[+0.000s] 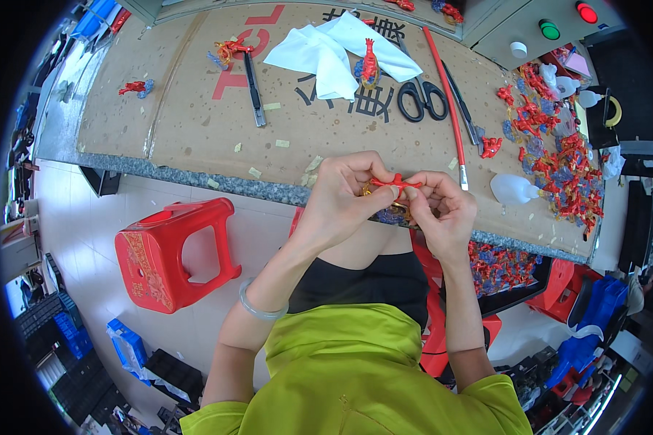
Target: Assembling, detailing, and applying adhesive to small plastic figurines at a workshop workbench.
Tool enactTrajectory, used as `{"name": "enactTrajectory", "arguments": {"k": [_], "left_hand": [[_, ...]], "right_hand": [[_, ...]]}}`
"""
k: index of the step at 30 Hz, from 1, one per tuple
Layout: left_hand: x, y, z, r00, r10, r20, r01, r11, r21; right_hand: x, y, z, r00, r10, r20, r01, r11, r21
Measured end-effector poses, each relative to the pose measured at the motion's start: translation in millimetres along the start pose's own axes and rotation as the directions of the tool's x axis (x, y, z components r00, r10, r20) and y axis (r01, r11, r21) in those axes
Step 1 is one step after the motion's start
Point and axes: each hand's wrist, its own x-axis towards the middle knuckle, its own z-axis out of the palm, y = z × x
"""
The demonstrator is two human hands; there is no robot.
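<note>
Both hands meet at the table's near edge over a small red, gold and blue plastic figure (393, 190). My left hand (345, 194) curls around its left side, thumb and fingers pinching it. My right hand (442, 206) grips its right end with the fingertips. Most of the figure is hidden by the fingers. A pale bangle (257, 306) sits on my left wrist.
On the cardboard-covered table (196, 123) lie a white cloth (334, 47) with a red figure (370, 64) on it, black scissors (421, 94), a utility knife (254, 90), a red-handled brush (446, 101) and a heap of red-blue figures (559, 159). A red stool (170, 254) stands on the floor at left.
</note>
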Motion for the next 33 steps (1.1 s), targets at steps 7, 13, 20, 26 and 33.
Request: {"name": "enactTrajectory", "arguments": {"k": [7,13,20,26,33], "left_hand": [[1.7,2.8,-1.4,0.999,-0.043,-0.009,0.044,0.999,0.014],[4.5,16.1,-5.7,0.978,-0.200,0.063,0.209,0.947,-0.243],[3.1,13.1,-12.2,0.973,-0.206,0.107,0.229,0.931,-0.284],[3.2,12.6,-15.5,0.974,-0.200,0.109,0.225,0.920,-0.321],[1.9,19.0,-29.9,0.936,-0.204,0.288,0.320,0.835,-0.448]], "right_hand": [[3.2,-7.9,0.8,0.998,0.060,0.004,-0.060,0.998,0.023],[8.7,-33.4,4.9,0.991,0.131,0.029,-0.131,0.991,-0.020],[14.0,-55.9,7.1,0.991,0.113,0.068,-0.100,0.981,-0.168],[17.0,-63.6,8.2,0.995,0.048,0.087,-0.024,0.965,-0.260],[24.4,-73.4,9.0,0.982,0.100,0.163,-0.073,0.984,-0.164]]}}
